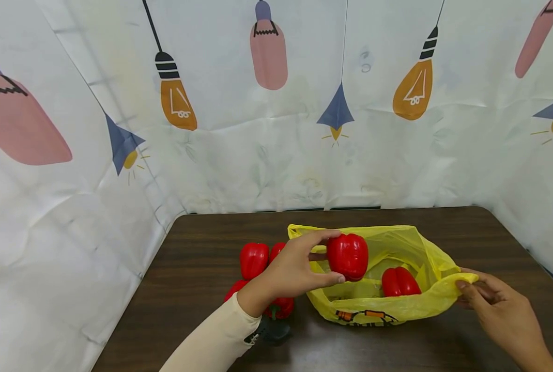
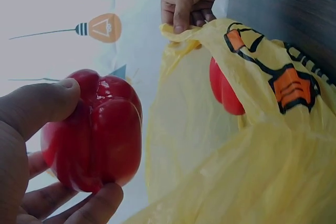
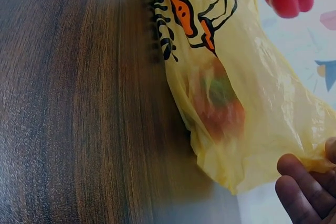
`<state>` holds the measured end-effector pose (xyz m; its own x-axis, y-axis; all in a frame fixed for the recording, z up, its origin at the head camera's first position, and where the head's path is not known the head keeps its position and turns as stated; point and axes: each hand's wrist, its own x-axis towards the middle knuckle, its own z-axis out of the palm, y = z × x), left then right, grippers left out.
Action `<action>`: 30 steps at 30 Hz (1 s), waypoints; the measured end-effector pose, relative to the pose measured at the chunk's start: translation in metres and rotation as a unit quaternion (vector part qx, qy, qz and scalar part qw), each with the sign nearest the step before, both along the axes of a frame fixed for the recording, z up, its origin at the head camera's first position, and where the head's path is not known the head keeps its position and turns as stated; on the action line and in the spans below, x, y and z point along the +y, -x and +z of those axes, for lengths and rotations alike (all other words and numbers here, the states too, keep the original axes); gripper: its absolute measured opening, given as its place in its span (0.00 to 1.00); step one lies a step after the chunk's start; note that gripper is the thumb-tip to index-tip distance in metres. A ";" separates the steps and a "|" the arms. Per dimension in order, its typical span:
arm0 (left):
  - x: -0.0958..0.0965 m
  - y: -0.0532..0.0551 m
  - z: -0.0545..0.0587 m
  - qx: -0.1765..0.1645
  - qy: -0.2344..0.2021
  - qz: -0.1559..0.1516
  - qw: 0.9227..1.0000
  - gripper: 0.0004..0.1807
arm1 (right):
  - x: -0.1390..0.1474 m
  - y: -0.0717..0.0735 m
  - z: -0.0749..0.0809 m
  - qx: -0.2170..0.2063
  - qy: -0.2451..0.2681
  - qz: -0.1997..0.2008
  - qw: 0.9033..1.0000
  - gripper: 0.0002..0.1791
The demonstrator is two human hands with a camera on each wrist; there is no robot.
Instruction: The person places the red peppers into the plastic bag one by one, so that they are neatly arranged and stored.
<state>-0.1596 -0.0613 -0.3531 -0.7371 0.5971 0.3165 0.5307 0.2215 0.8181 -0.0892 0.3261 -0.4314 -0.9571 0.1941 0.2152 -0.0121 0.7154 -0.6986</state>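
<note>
Pepper (image 1: 348, 257) is in the left hand (image 1: 300, 266), thumb on one side, fingers on the other, held up off the tabletop (image 1: 206, 243). Head view puts it in front of the mouth of the yellow bag (image 1: 374, 306); left wrist view shows a gap between pepper and bag. Right hand (image 1: 502, 305) pinches the bag rim at its right end, thumb on top, mouth spread. Second pepper (image 1: 399, 282) inside the bag, toward the right, seen through the mouth; right wrist view has a blurred red and green shape through the film. Loose peppers (image 1: 254, 261) left of the bag, partly hidden by left hand and forearm. Bag's near side carries an orange and black print (image 1: 367, 316). Lamp-patterned backdrop (image 1: 258, 155) behind.
</note>
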 end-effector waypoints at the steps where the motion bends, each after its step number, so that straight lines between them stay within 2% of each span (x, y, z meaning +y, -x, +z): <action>1: 0.002 0.000 0.000 0.001 0.003 -0.001 1.000 0.40 | 0.000 0.000 0.000 0.002 0.000 0.000 1.000 0.27; 8: 0.009 0.000 0.003 0.007 0.022 0.007 1.000 0.40 | -0.003 0.001 0.000 0.007 0.005 0.000 1.000 0.26; 17: 0.014 -0.004 0.013 0.039 0.020 -0.004 0.999 0.41 | 0.000 0.001 -0.002 -0.003 -0.001 -0.011 1.000 0.27; 21: 0.020 -0.006 0.014 0.028 0.028 -0.004 0.999 0.41 | 0.001 0.002 -0.002 -0.012 0.003 -0.012 1.000 0.28; 26: 0.031 -0.007 0.010 0.011 0.038 0.007 0.999 0.40 | 0.002 0.001 -0.002 -0.024 0.004 -0.013 1.000 0.30; 30: 0.040 -0.007 0.006 0.009 0.044 0.011 0.999 0.40 | 0.001 0.002 -0.003 -0.010 0.007 -0.008 1.000 0.28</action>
<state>-0.1528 -0.0216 -0.3467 -0.7452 0.6065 0.2771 0.5395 0.3043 0.7851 -0.0907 0.3273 -0.4345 -0.9580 0.2118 0.1933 0.0131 0.7058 -0.7083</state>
